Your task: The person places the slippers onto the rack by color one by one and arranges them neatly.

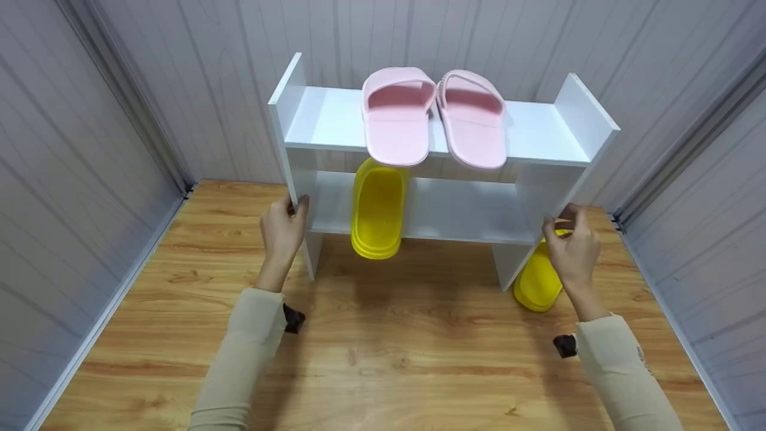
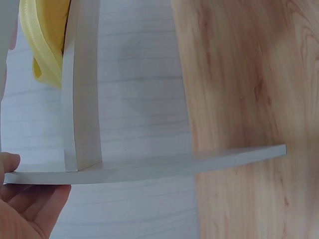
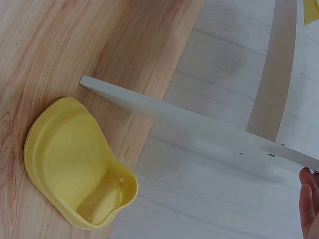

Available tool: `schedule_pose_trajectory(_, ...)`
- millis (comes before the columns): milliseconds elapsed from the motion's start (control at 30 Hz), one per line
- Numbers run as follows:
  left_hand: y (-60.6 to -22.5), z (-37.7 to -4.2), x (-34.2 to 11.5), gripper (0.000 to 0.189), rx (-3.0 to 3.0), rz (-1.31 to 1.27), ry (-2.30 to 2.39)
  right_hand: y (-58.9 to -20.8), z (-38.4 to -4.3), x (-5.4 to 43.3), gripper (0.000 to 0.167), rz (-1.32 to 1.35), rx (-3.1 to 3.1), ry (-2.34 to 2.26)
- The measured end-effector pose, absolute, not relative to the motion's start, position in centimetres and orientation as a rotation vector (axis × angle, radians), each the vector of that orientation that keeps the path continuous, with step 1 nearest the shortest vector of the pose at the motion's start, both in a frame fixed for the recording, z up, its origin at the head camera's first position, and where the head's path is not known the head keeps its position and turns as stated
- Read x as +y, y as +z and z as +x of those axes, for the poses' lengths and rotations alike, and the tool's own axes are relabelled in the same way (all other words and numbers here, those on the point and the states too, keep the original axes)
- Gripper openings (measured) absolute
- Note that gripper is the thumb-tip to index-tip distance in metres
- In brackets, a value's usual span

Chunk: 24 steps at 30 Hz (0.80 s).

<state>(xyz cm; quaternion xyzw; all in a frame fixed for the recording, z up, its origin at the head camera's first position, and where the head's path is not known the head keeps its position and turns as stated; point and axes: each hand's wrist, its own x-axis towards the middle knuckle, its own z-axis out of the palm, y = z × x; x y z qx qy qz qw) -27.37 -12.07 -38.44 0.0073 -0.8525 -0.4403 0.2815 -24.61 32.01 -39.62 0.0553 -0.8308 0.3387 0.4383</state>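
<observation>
A white two-tier shoe rack (image 1: 464,206) stands by the back wall. My left hand (image 1: 281,230) grips the front edge of its left side panel (image 2: 134,175); in the left wrist view the thumb lies on one face and the fingers on the other. At the opposite end my right hand (image 1: 573,251) holds the right side panel (image 3: 199,127), only partly seen in the right wrist view. Two pink slippers (image 1: 396,140) sit side by side on the top shelf. One yellow slipper (image 1: 378,209) is on the lower shelf, its end jutting past the front.
Another yellow slipper (image 3: 70,154) lies on the wooden floor (image 1: 383,359), outside the rack's right panel and below my right hand. Grey panelled walls (image 1: 72,179) enclose the left, back and right sides.
</observation>
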Motion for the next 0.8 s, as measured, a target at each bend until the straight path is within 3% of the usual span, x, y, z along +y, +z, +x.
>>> schedule_pose_trajectory(533, -38.4, -27.3, -12.2, 0.023, -2.301, -0.061, -1.063, -40.2, -24.5, 32.6, 0.029, 0.139, -2.079, 0.936)
schedule_pose_trajectory(800, -38.5, -27.3, -12.2, 0.022, -2.303, -0.046, -1.022, -41.2, -24.0, 34.0, 0.035, -0.100, -2.049, 1.194)
